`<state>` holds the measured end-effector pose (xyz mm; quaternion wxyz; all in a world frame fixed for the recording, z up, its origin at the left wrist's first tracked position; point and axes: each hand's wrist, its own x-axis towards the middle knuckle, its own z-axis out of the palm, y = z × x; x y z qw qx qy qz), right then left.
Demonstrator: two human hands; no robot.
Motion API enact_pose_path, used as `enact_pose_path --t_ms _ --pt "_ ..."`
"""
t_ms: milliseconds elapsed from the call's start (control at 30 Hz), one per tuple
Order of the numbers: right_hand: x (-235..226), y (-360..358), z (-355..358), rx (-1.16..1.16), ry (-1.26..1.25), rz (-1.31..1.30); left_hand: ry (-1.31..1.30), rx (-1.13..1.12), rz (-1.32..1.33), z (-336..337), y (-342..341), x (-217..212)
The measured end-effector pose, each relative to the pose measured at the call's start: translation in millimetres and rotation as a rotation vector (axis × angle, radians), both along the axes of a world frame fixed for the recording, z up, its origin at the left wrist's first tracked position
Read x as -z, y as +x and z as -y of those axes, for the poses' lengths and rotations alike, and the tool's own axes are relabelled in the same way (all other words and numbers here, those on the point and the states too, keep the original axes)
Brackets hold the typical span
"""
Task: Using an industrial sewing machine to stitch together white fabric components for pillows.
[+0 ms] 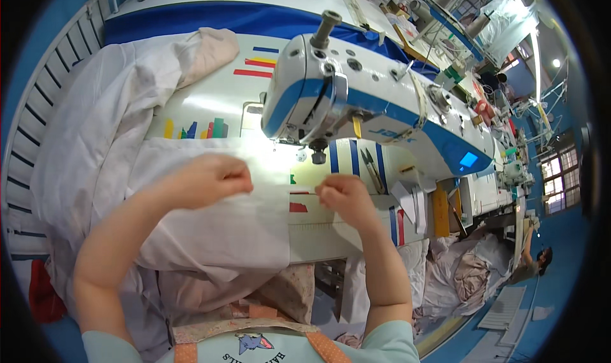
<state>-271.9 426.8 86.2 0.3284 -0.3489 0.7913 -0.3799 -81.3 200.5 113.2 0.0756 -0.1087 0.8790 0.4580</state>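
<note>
White cloth lies flat over the front of the sewing machine's bed, its right edge ending between my hands. Just above it, my left hand is curled closed and slightly blurred; whatever its fingers may hold is hidden. My right hand is also closed, fingertips pinched together, past the cloth's right edge and over the table. I cannot make out anything in that pinch. Between and beyond both hands stands the white and blue sewing machine, its lamp lighting the cloth beneath the needle area.
A long heap of white fabric covers the table's left side, beside a white rail. Dark thread snips lie right of the needle area. Coloured tape strips mark the tabletop. More cloth is piled at the right.
</note>
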Motion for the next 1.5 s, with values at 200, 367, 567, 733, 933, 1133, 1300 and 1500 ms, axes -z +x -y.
enact_pose_path --t_ms 200,367,567,733,933,1133,1300,1500 --pt "14.8 -40.7 23.8 0.088 0.132 -0.574 -0.5 -0.13 -0.29 6.3 -35.1 48.8" --pt "26.1 -11.5 21.0 -0.072 -0.255 -1.212 -0.592 -0.208 -0.454 3.9 -29.4 76.3" --pt "32.1 19.3 27.3 -0.442 -0.01 -0.923 -0.577 -0.226 -0.479 5.5 -31.2 73.8" --pt "45.2 -2.7 29.8 -0.231 0.237 -1.006 -0.578 -0.268 -0.492 4.3 -31.5 75.0" --pt "21.6 -27.9 33.1 -0.011 0.312 -0.501 -0.593 -0.304 -0.472 5.3 -31.0 74.5" --pt "34.8 -42.5 31.4 0.048 0.117 -0.737 -0.618 -0.396 -0.421 3.7 -32.2 71.3" --pt "66.3 -68.6 32.9 0.103 -0.008 -0.858 -0.627 -0.426 -0.386 5.0 -34.3 71.3" --pt "54.1 -30.2 26.3 0.018 0.067 -0.813 -0.675 -0.415 -0.383 4.9 -34.5 71.5"
